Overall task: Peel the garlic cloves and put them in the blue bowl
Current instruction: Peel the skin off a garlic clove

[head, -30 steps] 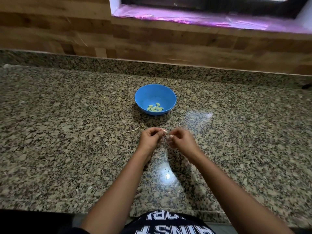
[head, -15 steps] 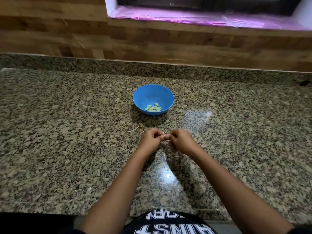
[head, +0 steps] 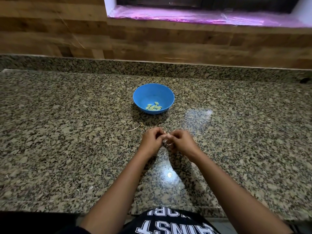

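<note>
Your left hand [head: 151, 141] and right hand [head: 183, 142]: fingers curled, tips meeting just above the speckled granite countertop [head: 67, 149], both pinching 1 small pale garlic clove [head: 166, 137] with papery skin; finer detail is blurred. Round blue plastic bowl [head: 140, 93]: upright on the countertop beyond your hands, apart from them. Peeled pale-green cloves [head: 153, 107]: small heap at the bowl's bottom. 1 thin dry stem scrap [head: 134, 129]: on the countertop, near your left hand.
</note>
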`<state>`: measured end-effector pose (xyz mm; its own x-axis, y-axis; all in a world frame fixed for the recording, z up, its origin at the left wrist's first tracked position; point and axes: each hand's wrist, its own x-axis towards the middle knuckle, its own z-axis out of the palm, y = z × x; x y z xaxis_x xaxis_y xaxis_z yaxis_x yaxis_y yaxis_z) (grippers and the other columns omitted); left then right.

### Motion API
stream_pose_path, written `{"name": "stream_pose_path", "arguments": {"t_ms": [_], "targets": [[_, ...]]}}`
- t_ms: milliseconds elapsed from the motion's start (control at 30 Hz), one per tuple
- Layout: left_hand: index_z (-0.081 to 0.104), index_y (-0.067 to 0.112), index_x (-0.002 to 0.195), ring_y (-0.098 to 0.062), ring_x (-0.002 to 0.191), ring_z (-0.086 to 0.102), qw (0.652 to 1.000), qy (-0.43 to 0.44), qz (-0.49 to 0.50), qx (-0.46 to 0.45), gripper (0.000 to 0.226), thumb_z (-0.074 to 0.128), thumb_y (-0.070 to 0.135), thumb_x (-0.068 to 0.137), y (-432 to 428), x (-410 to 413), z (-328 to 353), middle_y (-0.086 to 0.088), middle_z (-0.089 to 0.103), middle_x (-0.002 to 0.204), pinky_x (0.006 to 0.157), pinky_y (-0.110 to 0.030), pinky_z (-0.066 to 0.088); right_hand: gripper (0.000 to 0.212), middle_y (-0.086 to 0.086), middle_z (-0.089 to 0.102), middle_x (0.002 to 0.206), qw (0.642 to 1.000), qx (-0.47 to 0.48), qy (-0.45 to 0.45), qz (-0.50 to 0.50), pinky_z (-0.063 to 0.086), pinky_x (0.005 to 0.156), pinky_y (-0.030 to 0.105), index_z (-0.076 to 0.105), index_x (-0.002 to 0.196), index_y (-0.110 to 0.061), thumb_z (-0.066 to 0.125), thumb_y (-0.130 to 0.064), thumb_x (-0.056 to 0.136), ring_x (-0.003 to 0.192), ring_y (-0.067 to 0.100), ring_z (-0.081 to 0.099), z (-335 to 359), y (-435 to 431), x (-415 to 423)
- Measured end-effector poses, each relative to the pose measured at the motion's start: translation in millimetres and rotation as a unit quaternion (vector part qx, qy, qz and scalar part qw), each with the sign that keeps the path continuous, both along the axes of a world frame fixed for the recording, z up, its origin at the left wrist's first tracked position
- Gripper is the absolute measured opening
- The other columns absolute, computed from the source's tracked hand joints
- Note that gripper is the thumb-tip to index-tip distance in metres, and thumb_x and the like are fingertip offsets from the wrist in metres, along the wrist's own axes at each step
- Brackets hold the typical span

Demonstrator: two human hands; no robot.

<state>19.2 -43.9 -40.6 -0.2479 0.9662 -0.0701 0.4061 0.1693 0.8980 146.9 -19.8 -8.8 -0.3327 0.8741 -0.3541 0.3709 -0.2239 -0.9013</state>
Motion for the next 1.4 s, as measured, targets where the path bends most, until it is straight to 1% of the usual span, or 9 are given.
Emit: {"name": "stream_pose_path", "arguments": {"t_ms": [100, 200, 367, 500, 633, 867, 1033, 1200, 1400], "targets": [[0.062, 0.007, 0.096, -0.011, 0.085, 0.053, 0.995, 0.092, -0.015, 0.044, 0.008, 0.06, 0.012, 0.09, -7, 1, -6, 0.003, 0.054, 0.093, 0.064, -0.005, 0.038, 0.02, 0.011, 0.06, 0.075, 0.999, -0.03, 0.019, 0.02, 0.053, 0.056, 0.027, 0.059, 0.097, 0.003, 0.045, -0.01, 0.097, 0.059, 0.017, 0.056, 3, 3, 1], [0.062, 0.009, 0.093, -0.009, 0.079, 0.055, 0.997, 0.055, 0.006, 0.054, 0.004, 0.06, 0.011, 0.09, -9, 5, -8, 0.001, 0.059, 0.088, 0.062, -0.004, 0.041, 0.014, 0.012, 0.059, 0.071, 0.993, -0.071, 0.096, -0.019, 0.053, 0.052, 0.022, 0.059, 0.092, 0.006, 0.048, -0.003, 0.094, 0.055, 0.016, 0.056, 3, 5, 1], [0.067, 0.014, 0.096, -0.007, 0.073, 0.059, 0.998, -0.036, 0.051, 0.018, 0.014, 0.058, 0.006, 0.089, -8, 0, -5, 0.002, 0.067, 0.09, 0.059, -0.014, 0.047, 0.009, 0.014, 0.059, 0.074, 0.969, -0.13, 0.192, -0.091, 0.055, 0.052, 0.022, 0.058, 0.094, 0.01, 0.055, 0.004, 0.087, 0.054, 0.015, 0.058, -2, 5, 5], [0.068, 0.016, 0.087, -0.015, 0.08, 0.064, 0.984, -0.166, 0.057, -0.004, 0.005, 0.07, 0.016, 0.083, -4, -3, -4, -0.004, 0.07, 0.087, 0.073, -0.029, 0.056, 0.011, 0.015, 0.06, 0.076, 0.974, -0.103, 0.182, -0.09, 0.054, 0.054, 0.021, 0.059, 0.095, 0.011, 0.056, 0.005, 0.086, 0.057, 0.016, 0.057, -4, 5, 5], [0.066, 0.01, 0.085, -0.016, 0.074, 0.062, 0.968, -0.241, 0.061, -0.014, 0.004, 0.07, 0.011, 0.083, -4, -1, -4, -0.006, 0.068, 0.082, 0.064, -0.024, 0.052, 0.009, 0.012, 0.061, 0.073, 0.983, -0.062, 0.159, -0.067, 0.053, 0.052, 0.019, 0.061, 0.092, 0.007, 0.054, 0.003, 0.089, 0.057, 0.015, 0.055, -1, 3, 3], [0.06, 0.009, 0.084, -0.017, 0.07, 0.061, 0.948, -0.313, 0.052, -0.03, 0.006, 0.066, 0.008, 0.084, -5, -3, -1, -0.006, 0.067, 0.079, 0.066, -0.029, 0.053, 0.009, 0.009, 0.063, 0.073, 0.996, 0.008, 0.087, -0.023, 0.05, 0.054, 0.019, 0.064, 0.088, 0.002, 0.055, 0.0, 0.09, 0.058, 0.012, 0.056, 5, 3, 0], [0.057, 0.005, 0.082, -0.017, 0.065, 0.061, 0.884, -0.461, 0.062, -0.05, 0.007, 0.061, 0.001, 0.086, -6, -4, 3, -0.01, 0.065, 0.074, 0.065, -0.024, 0.054, 0.017, 0.009, 0.063, 0.067, 0.995, 0.001, 0.101, -0.019, 0.051, 0.053, 0.021, 0.063, 0.079, -0.003, 0.051, 0.003, 0.091, 0.055, 0.014, 0.057, 3, 1, -1], [0.058, 0.002, 0.084, -0.017, 0.062, 0.063, 0.892, -0.447, 0.053, -0.05, 0.004, 0.061, 0.002, 0.086, -4, -3, 2, -0.014, 0.064, 0.075, 0.064, -0.026, 0.056, 0.016, 0.012, 0.057, 0.066, 0.978, -0.088, 0.182, -0.058, 0.05, 0.048, 0.019, 0.057, 0.085, 0.006, 0.044, 0.005, 0.094, 0.052, 0.015, 0.055, 2, -1, -1], [0.063, -0.001, 0.086, -0.018, 0.065, 0.067, 0.91, -0.407, 0.07, -0.026, 0.011, 0.07, 0.001, 0.078, -8, 3, 4, -0.012, 0.069, 0.077, 0.062, -0.025, 0.057, 0.01, 0.008, 0.063, 0.072, 0.997, 0.022, 0.07, -0.037, 0.053, 0.058, 0.024, 0.062, 0.089, 0.0, 0.052, -0.001, 0.092, 0.06, 0.014, 0.058, 0, -2, -1]]}}
